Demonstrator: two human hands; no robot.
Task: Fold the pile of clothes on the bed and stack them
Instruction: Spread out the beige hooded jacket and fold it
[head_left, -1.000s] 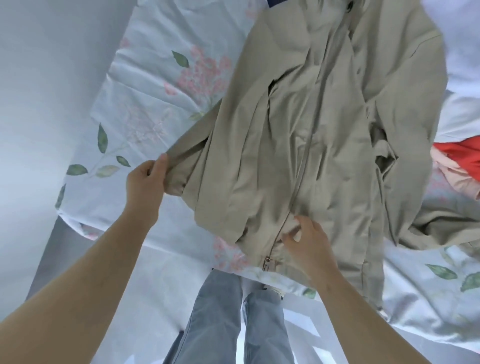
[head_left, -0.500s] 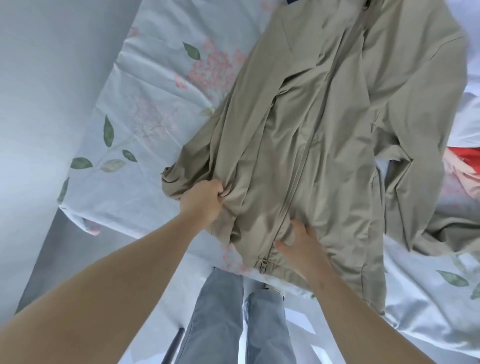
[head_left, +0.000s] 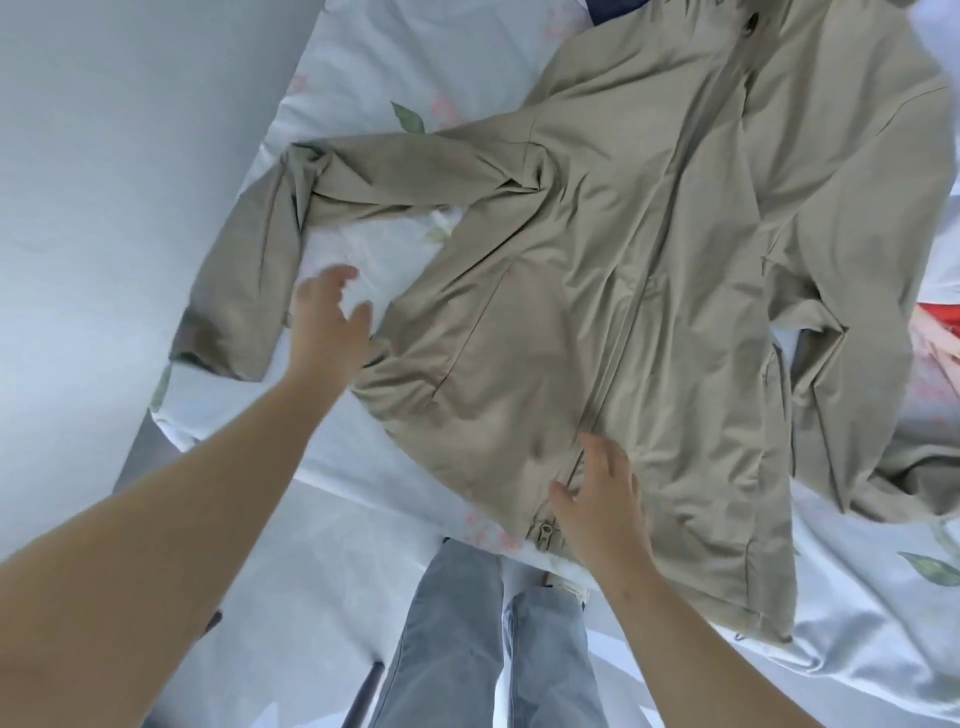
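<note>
Khaki jacket (head_left: 649, 270) on pale bedsheet (head_left: 363, 67) printed with green leaves, pink flowers.

Faded blue-grey jeans (head_left: 457, 639) fill the bottom centre: two legs side by side with a narrow gap between them. Near the top of the right leg a pale shoe tip (head_left: 569, 590) shows, small and partly hidden. A dark slanted bar (head_left: 358, 693) stands just left of the left leg at the bottom edge; what it is cannot be told. A plain grey-white wall (head_left: 104, 156) takes up the left side. Below it, a darker grey strip (head_left: 137, 457) slants down toward the bar.
</note>
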